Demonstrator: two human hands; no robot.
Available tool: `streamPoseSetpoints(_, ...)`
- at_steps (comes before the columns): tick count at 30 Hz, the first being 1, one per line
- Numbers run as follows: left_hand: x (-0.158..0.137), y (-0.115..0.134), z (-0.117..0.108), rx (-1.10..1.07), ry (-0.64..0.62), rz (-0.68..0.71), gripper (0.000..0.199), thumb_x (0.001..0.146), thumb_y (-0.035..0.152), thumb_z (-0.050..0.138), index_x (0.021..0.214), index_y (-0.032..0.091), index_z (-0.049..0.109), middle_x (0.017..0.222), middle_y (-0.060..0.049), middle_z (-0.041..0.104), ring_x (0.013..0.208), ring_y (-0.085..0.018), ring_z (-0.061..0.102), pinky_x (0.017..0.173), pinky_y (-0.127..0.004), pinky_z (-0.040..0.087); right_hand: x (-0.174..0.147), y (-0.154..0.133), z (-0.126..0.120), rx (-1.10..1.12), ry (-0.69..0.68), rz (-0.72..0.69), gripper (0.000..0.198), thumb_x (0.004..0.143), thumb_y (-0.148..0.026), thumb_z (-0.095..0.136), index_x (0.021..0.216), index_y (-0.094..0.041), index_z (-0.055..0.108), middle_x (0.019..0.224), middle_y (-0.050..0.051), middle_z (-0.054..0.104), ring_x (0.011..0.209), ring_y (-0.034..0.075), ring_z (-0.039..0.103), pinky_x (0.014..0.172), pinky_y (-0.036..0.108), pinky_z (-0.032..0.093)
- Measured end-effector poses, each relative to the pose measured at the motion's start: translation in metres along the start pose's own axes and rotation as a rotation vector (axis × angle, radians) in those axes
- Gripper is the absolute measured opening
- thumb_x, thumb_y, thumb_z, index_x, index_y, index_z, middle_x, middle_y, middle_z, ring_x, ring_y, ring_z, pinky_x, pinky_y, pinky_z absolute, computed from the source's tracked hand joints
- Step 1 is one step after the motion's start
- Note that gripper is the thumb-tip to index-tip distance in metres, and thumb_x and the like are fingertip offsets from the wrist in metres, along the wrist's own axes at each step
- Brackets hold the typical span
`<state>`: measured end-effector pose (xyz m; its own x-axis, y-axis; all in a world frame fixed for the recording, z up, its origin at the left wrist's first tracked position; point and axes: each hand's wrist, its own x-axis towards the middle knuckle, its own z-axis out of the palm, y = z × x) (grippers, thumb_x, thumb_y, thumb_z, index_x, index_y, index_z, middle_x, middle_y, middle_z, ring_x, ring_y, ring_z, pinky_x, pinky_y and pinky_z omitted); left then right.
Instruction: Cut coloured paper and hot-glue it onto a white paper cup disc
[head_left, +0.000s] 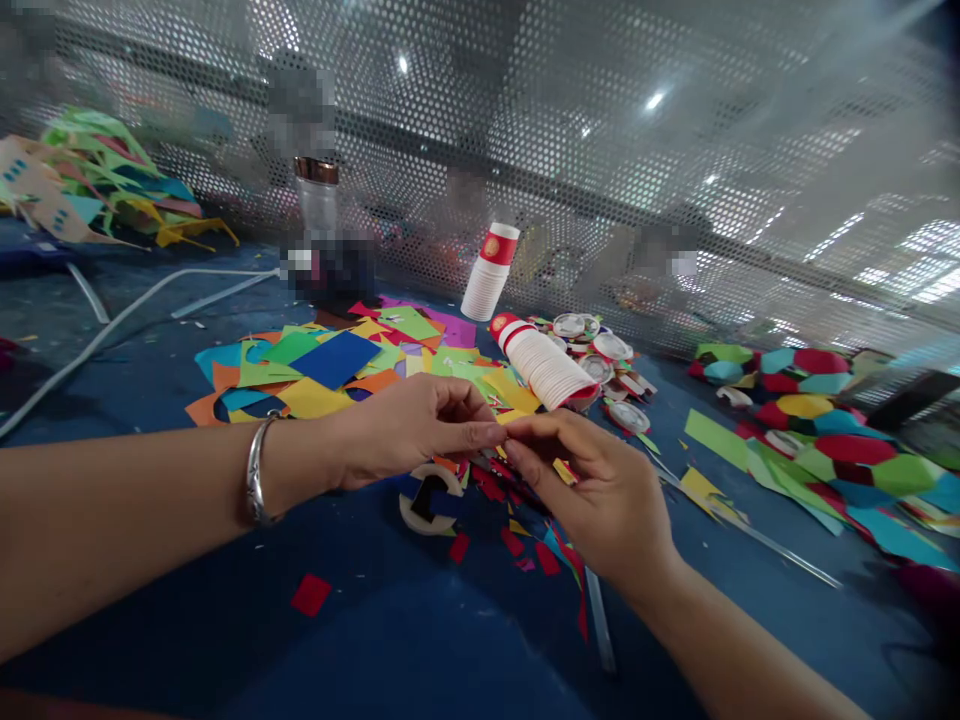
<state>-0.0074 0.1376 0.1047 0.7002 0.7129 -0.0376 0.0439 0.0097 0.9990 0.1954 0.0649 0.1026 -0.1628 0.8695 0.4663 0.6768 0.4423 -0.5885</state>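
Note:
My left hand (420, 425), with a silver bangle (259, 475) on the wrist, pinches thumb against forefinger. Its fingertips meet those of my right hand (589, 475), which is also closed in a pinch. Whatever lies between the fingertips is too small to make out. Just below the left hand is a roll of tape (407, 512) on the blue table. Behind the hands spreads a heap of coloured paper pieces, among them a dark blue sheet (335, 359) and a yellow sheet (315, 398). Small red paper scraps (311, 595) lie nearer to me.
One stack of paper cups (491, 272) stands upright; another stack (551, 365) lies on its side by cut cup bottoms (613, 346). Colourful paper shapes (847, 455) are at right. A jar (317, 195) stands before a perforated metal panel (570, 150). A white cable (112, 325) runs left.

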Motion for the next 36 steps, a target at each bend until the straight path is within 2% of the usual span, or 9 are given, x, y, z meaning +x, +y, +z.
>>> streamPoseSetpoints(5, 0.011, 0.001, 0.002, -0.052, -0.044, 0.013, 0.022, 0.086, 0.04, 0.072, 0.083, 0.02, 0.064, 0.078, 0.003, 0.06, 0.072, -0.01, 0.054, 0.066, -0.023, 0.042, 0.0, -0.001, 0.0, -0.069, 0.081, -0.025, 0.01, 0.094, -0.024, 0.065, 0.098, -0.024, 0.074, 0.085, 0.0, 0.075, 0.071, 0.015, 0.069, 0.069, 0.029, 0.056)
streamPoseSetpoints(10, 0.017, 0.006, 0.004, -0.215, -0.143, -0.022, 0.029, 0.08, 0.041, 0.079, 0.082, 0.017, 0.063, 0.075, 0.004, 0.058, 0.067, -0.008, 0.052, 0.064, -0.023, 0.041, -0.001, -0.007, 0.001, -0.066, 0.215, 0.023, 0.007, 0.093, -0.026, 0.066, 0.093, -0.025, 0.073, 0.073, -0.001, 0.073, 0.06, 0.015, 0.068, 0.063, 0.029, 0.056)
streamPoseSetpoints(14, 0.02, 0.01, 0.006, -0.299, -0.175, 0.022, 0.028, 0.08, 0.038, 0.081, 0.081, 0.016, 0.063, 0.073, 0.005, 0.058, 0.065, -0.006, 0.05, 0.063, -0.021, 0.039, -0.001, -0.014, 0.002, -0.08, 0.298, 0.027, 0.004, 0.093, -0.026, 0.068, 0.092, -0.026, 0.072, 0.07, -0.002, 0.072, 0.057, 0.015, 0.068, 0.056, 0.026, 0.054)
streamPoseSetpoints(18, 0.02, 0.012, 0.007, -0.325, -0.185, -0.006, 0.032, 0.078, 0.04, 0.082, 0.077, 0.016, 0.061, 0.07, 0.005, 0.056, 0.065, -0.006, 0.05, 0.063, -0.021, 0.04, -0.002, -0.017, 0.002, -0.07, 0.316, 0.032, 0.005, 0.093, -0.026, 0.067, 0.093, -0.026, 0.071, 0.07, -0.001, 0.072, 0.055, 0.015, 0.066, 0.05, 0.025, 0.052)
streamPoseSetpoints(22, 0.019, 0.014, 0.005, -0.341, -0.199, -0.046, 0.032, 0.073, 0.037, 0.086, 0.077, 0.016, 0.062, 0.07, 0.005, 0.057, 0.063, -0.006, 0.051, 0.058, -0.021, 0.041, -0.002, -0.018, 0.003, -0.092, 0.317, -0.001, 0.004, 0.092, -0.025, 0.067, 0.092, -0.027, 0.07, 0.072, -0.001, 0.072, 0.054, 0.014, 0.064, 0.053, 0.026, 0.053)
streamPoseSetpoints(25, 0.018, 0.014, 0.004, -0.367, -0.227, -0.071, 0.029, 0.077, 0.036, 0.084, 0.076, 0.016, 0.064, 0.07, 0.005, 0.058, 0.063, -0.006, 0.052, 0.058, -0.02, 0.043, -0.003, -0.019, 0.003, -0.089, 0.317, -0.014, 0.005, 0.092, -0.025, 0.066, 0.09, -0.027, 0.07, 0.072, -0.001, 0.072, 0.055, 0.015, 0.065, 0.055, 0.028, 0.055)
streamPoseSetpoints(30, 0.019, 0.013, 0.003, -0.427, -0.278, -0.103, 0.02, 0.082, 0.027, 0.08, 0.074, 0.016, 0.065, 0.069, 0.005, 0.061, 0.062, -0.005, 0.054, 0.057, -0.019, 0.042, -0.005, -0.022, 0.003, -0.01, 0.321, 0.016, 0.006, 0.091, -0.023, 0.068, 0.091, -0.028, 0.07, 0.072, -0.002, 0.072, 0.054, 0.013, 0.065, 0.05, 0.025, 0.053)
streamPoseSetpoints(36, 0.019, 0.011, 0.001, -0.471, -0.327, -0.141, 0.023, 0.082, 0.029, 0.081, 0.074, 0.016, 0.064, 0.071, 0.005, 0.064, 0.063, -0.004, 0.056, 0.062, -0.017, 0.044, -0.006, -0.024, 0.002, -0.001, 0.315, 0.016, 0.006, 0.091, -0.023, 0.068, 0.09, -0.028, 0.071, 0.072, -0.002, 0.071, 0.054, 0.013, 0.065, 0.052, 0.026, 0.054)
